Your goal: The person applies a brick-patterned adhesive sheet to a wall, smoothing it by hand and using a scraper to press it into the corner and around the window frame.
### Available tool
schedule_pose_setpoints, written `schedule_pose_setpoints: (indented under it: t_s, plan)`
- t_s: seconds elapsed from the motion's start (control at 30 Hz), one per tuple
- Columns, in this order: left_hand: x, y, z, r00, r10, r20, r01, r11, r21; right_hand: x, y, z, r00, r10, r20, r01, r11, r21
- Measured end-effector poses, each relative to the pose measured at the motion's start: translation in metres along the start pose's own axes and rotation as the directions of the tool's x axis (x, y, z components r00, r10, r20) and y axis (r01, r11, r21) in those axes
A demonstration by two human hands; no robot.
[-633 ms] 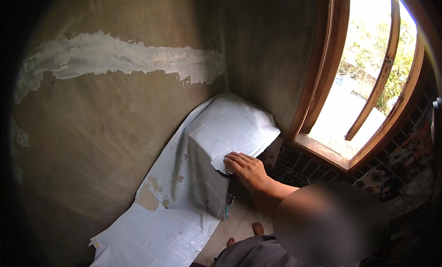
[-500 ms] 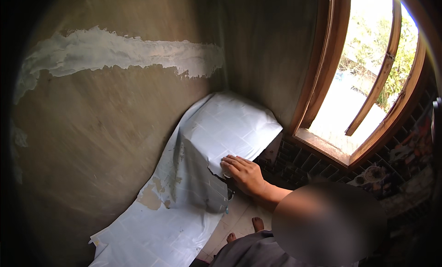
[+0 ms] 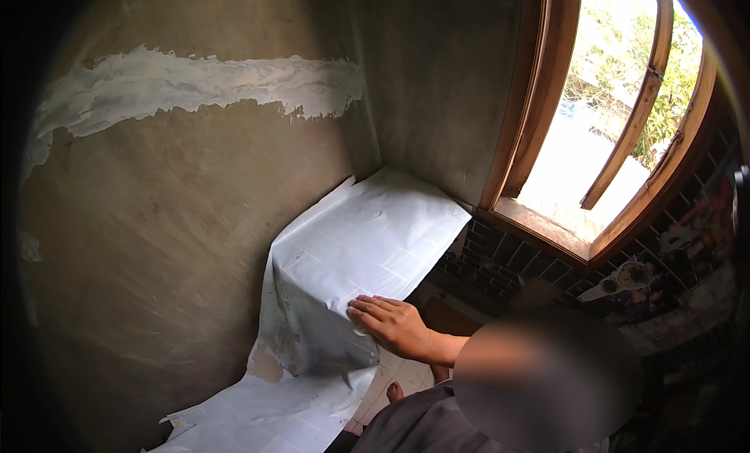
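My right hand [image 3: 394, 326] is closed on the near edge of a large white sheet [image 3: 367, 242] with a pale brick pattern, which looks like wall covering. Its fingers curl over the edge, and the thumb is mostly hidden below. The upper part of the sheet spreads out toward the wall corner, its far edge against the wall. From there it bends down in a fold and trails to the lower left, where brownish patches [image 3: 268, 365] mark its surface. My left hand is out of view.
A bare grey-brown wall [image 3: 172, 219] with a rough white filler band [image 3: 203, 82] stands at the left. A wooden window frame [image 3: 512, 140] is at the right, above dark brick-patterned wall [image 3: 508, 258]. A foot [image 3: 394, 392] rests on the tiled floor [image 3: 402, 371].
My right hand has moved left and slightly down with the sheet's edge. The sheet's upper part now lies flatter and wider, and its fold has shifted left. The view has turned slightly.
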State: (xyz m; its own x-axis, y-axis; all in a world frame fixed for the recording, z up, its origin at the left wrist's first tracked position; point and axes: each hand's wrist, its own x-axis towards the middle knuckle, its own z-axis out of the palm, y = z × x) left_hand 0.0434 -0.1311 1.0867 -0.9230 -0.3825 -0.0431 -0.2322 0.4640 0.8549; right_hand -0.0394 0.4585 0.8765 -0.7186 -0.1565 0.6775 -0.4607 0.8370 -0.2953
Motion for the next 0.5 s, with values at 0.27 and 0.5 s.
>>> schedule_pose_setpoints:
  t_s: [0.27,0.5]
  plan:
    - [0.011,-0.012,-0.007,0.997,0.048,0.053,-0.052,0.996,0.069,-0.004,-0.025,0.018,1.0,0.027,0.008,-0.027,0.999,0.034]
    - [0.013,-0.002,-0.004,1.0,-0.022,-0.001,0.022,0.995,0.095,-0.009,-0.033,0.025,0.999,0.036,0.023,-0.036,0.999,0.019]
